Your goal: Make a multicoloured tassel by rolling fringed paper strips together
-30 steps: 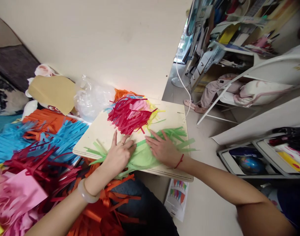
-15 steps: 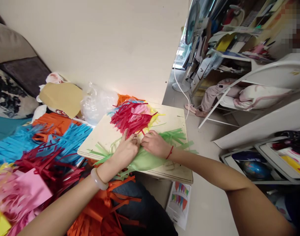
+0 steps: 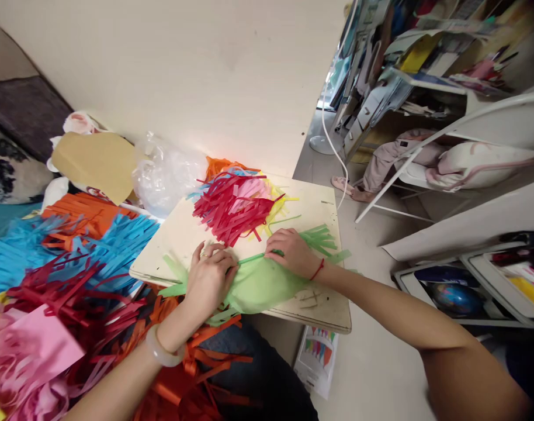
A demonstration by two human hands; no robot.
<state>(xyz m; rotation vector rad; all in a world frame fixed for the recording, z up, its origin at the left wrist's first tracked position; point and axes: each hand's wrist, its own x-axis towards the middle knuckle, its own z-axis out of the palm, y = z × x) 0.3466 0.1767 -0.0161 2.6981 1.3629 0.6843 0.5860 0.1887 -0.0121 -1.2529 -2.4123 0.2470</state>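
Observation:
Green tissue paper (image 3: 267,286) with fringed ends lies across the near part of a small pale wooden table (image 3: 162,242). Its upper edge is rolled into a narrow strip between my hands. My left hand (image 3: 211,273) is closed on the left part of that edge, fingers curled. On the right part, my right hand (image 3: 290,251) pinches the same rolled edge. Just beyond my hands sits a bunch of red fringed tissue paper (image 3: 229,210), with pink, yellow, blue and orange strips around it.
Blue fringes (image 3: 129,242), orange fringes (image 3: 83,213) and pink paper (image 3: 48,342) pile up at left. A clear plastic bag (image 3: 168,175) lies by the wall. Below the table is a printed package (image 3: 315,356). A person's legs (image 3: 383,161) show near a white folding chair (image 3: 405,164).
My hands have moved apart along the green paper's upper edge, the left one leftward and the right one rightward. A stretch of rolled edge now shows between them. The view has shifted slightly.

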